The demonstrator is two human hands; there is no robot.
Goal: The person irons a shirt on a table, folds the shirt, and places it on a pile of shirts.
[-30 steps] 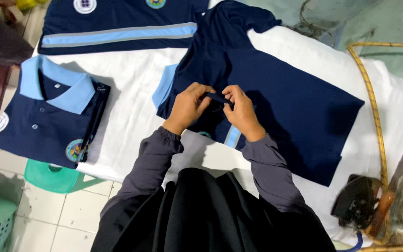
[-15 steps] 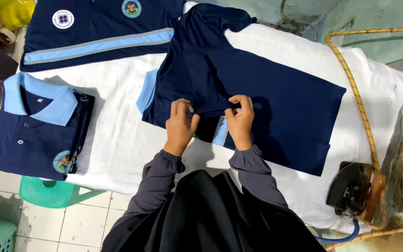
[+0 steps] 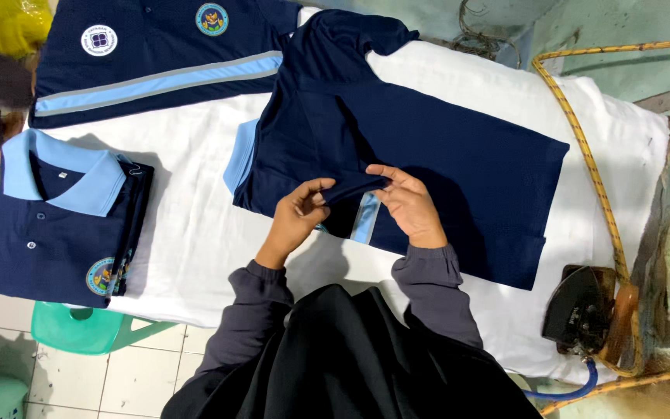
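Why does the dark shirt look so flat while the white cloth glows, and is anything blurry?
Head view: overhead light brightens the white padded table cover, while the navy polo shirt swallows detail; left hand and right hand, pinching its sleeve, cast soft shadows; everything is fairly sharp; the black iron at the right edge sits in dimmer light.

A small white neck label (image 3: 61, 175) sits inside the folded polo's (image 3: 48, 225) light-blue collar.

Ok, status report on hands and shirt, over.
Left hand and right hand both pinching navy polo shirt's sleeve fold. Shirt flat on white padded table. Nothing obstructing.
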